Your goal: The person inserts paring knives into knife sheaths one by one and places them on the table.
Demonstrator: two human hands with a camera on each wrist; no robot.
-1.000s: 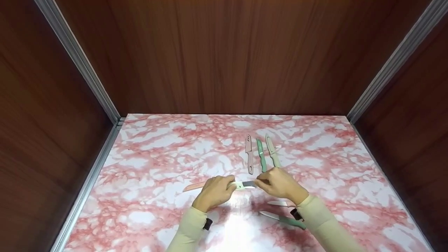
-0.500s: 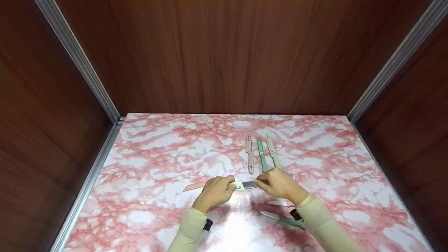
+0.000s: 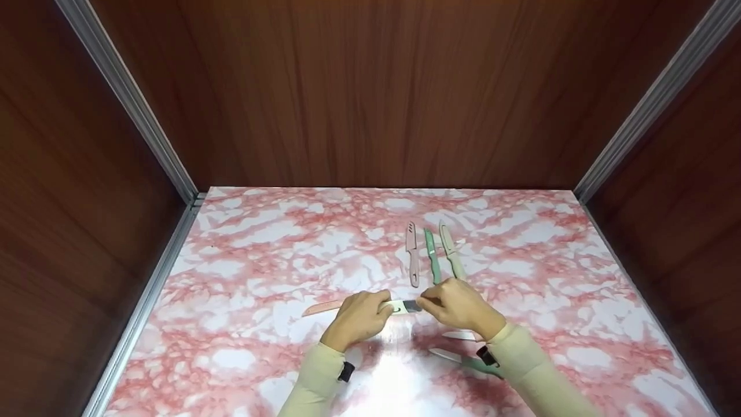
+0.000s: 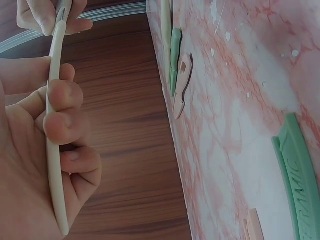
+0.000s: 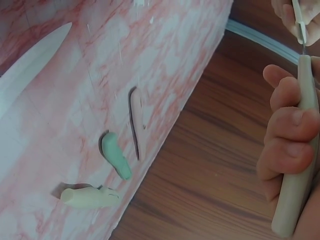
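Observation:
My left hand grips a cream knife sheath, fingers wrapped along its length. To the right, my right hand grips the cream handle of a knife. Its blade points left into the mouth of the sheath, and a short dark stretch of it shows between the hands. Both hands are held over the table, the sheath and knife roughly in line. Under the right forearm lie a green-handled knife with a bare white blade and another bare blade, its handle mostly hidden.
Beyond the hands, a pink knife, a green knife and a cream knife lie sheathed side by side. A pink sheath and a green sheath lie near my left hand. Wood panels enclose the marbled table.
My hands have drawn slightly closer together, the right one shifting a little left. Slightly less of the blade shows between them. The knives on the table have not moved.

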